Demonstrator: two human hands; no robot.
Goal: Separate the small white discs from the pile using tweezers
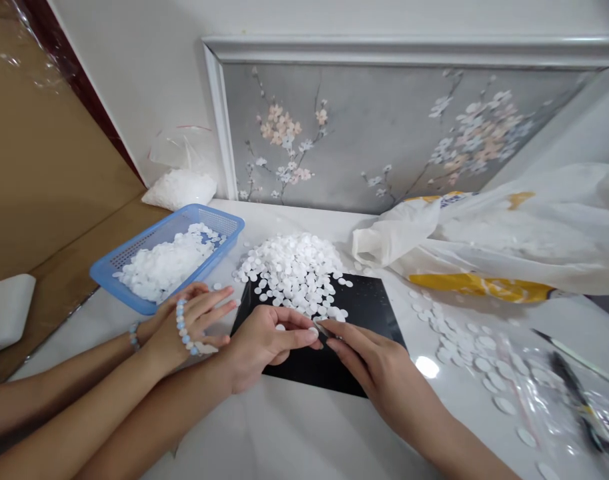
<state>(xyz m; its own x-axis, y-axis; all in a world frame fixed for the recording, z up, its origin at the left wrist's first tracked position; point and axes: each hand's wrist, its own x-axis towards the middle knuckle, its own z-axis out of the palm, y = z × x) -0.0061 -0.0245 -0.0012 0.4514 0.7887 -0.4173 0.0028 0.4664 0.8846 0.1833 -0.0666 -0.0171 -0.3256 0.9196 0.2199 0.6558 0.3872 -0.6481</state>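
My left hand [264, 343] is closed, pinching a small round white disc [313, 331] between thumb and fingers. Another white disc [281, 327] shows within that hand. Close beside it, my right hand [384, 363] is pinched shut on a small thin grey piece [323, 329] held against the disc; its kind is mostly hidden by the fingers. Both hands are over a black mat [314, 373]. Just beyond them rises a heap of white discs [297, 267], partly on the mat and partly on the white table [234, 433].
A co-worker's hands [184, 327], one with a beaded bracelet, reach in from the left. Behind them stands a blue basket [104, 273] of white discs. A filled clear bag [181, 187] is at the back. Right are a large plastic bag [509, 240], scattered discs [459, 343] and a black pen-like tool [569, 377].
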